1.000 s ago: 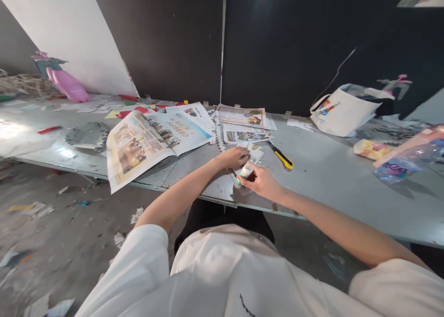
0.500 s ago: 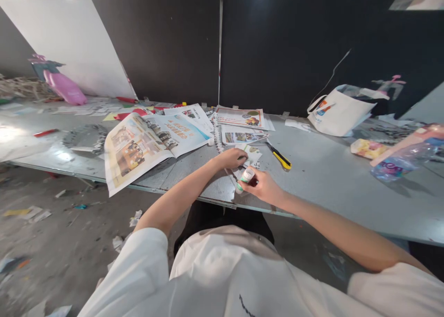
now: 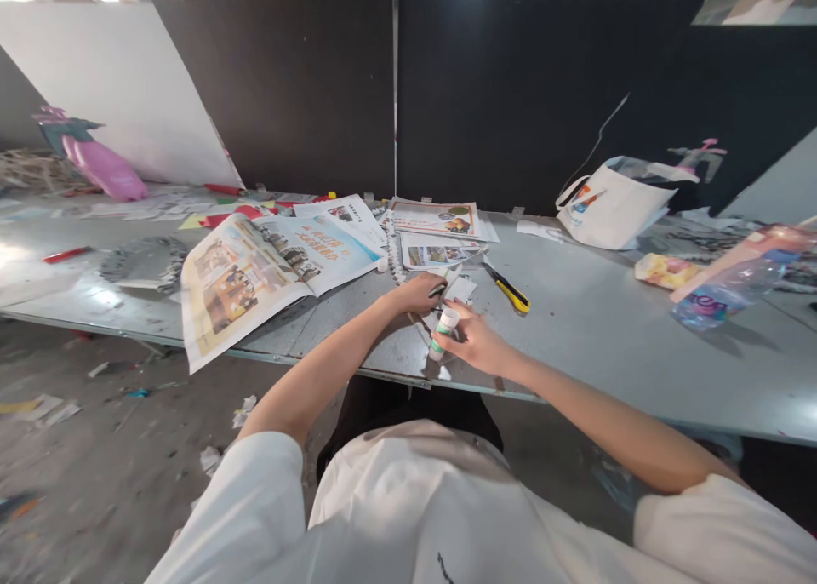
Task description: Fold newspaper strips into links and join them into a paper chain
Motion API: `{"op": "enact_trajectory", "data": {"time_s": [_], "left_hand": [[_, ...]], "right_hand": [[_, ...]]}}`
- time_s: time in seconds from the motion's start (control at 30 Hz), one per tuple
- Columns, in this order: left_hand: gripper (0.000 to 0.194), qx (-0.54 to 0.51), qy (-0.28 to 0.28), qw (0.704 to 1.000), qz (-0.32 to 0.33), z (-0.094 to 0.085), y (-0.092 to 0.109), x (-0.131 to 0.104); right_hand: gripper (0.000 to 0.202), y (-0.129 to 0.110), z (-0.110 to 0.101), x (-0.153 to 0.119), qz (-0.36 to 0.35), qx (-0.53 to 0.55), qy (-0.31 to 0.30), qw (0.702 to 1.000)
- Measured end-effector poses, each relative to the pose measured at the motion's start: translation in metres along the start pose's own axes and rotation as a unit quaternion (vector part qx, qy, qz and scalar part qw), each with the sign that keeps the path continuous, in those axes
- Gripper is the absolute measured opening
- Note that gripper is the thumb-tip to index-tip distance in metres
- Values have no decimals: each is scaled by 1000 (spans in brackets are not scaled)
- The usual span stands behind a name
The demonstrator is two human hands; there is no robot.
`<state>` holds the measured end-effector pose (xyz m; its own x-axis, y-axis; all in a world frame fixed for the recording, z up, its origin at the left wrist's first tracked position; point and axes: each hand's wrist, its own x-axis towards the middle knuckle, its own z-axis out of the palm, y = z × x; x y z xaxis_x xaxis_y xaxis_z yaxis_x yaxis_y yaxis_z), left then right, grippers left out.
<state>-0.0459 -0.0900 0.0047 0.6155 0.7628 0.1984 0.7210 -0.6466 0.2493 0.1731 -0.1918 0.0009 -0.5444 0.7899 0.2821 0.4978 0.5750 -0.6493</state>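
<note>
From the head camera, the person sits at the near edge of a long grey table [image 3: 606, 329]. The right hand [image 3: 476, 344] has its fingers closed around a glue stick [image 3: 442, 332], close to the near edge, about the middle of the table. The stick is tilted. Its bottom end points down toward the near edge and touches the table, and its white top leans up and away toward the back wall. So its long side runs from near to far, a bit slanted.

The glue stick looks small, light and hard, with smooth plastic that could slip. I think the best place to hold it is around the middle of the tube, as the hand does now.

The left hand [image 3: 418, 294] lies curled on a small paper cutout [image 3: 458, 289] just behind the stick. Something dark shows at its fingertips, but I cannot tell what it is.

A yellow cutter knife [image 3: 509, 289] lies near, to the right. An open magazine [image 3: 255, 269] hangs over the near edge to the left. A white bag [image 3: 609, 205] sits by the far edge.
</note>
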Motion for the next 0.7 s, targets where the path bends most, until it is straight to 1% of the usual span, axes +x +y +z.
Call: {"op": "enact_trajectory", "data": {"time_s": [0.03, 0.1, 0.2, 0.27, 0.33, 0.4, 0.53, 0.6, 0.7], "left_hand": [[40, 3, -1, 1000, -5, -1, 1, -1], [47, 14, -11, 1000, -2, -2, 2, -1], [58, 54, -50, 997, 3, -3, 3, -1], [56, 77, -76, 994, -13, -3, 4, 0], [52, 83, -86, 993, -25, -3, 4, 1], [51, 74, -85, 993, -25, -3, 5, 2], [56, 41, -84, 995, -24, -6, 5, 1], [66, 23, -76, 996, -40, -8, 5, -1], [84, 5, -65, 995, -71, -12, 5, -1]], "right_hand": [[47, 1, -1, 1, 6, 0, -9, 1000], [51, 0, -5, 4, 20, 0, -27, 999], [51, -6, -10, 7, 50, -18, -55, 997], [53, -10, -13, 8, 57, -40, -66, 995], [54, -12, -14, 8, 56, -57, -65, 995], [55, -12, -14, 9, 59, -51, -66, 995], [57, -10, -14, 10, 54, 24, -88, 994], [57, -10, -15, 10, 52, 47, -94, 993], [54, -11, -16, 11, 60, 38, -94, 993]]}}
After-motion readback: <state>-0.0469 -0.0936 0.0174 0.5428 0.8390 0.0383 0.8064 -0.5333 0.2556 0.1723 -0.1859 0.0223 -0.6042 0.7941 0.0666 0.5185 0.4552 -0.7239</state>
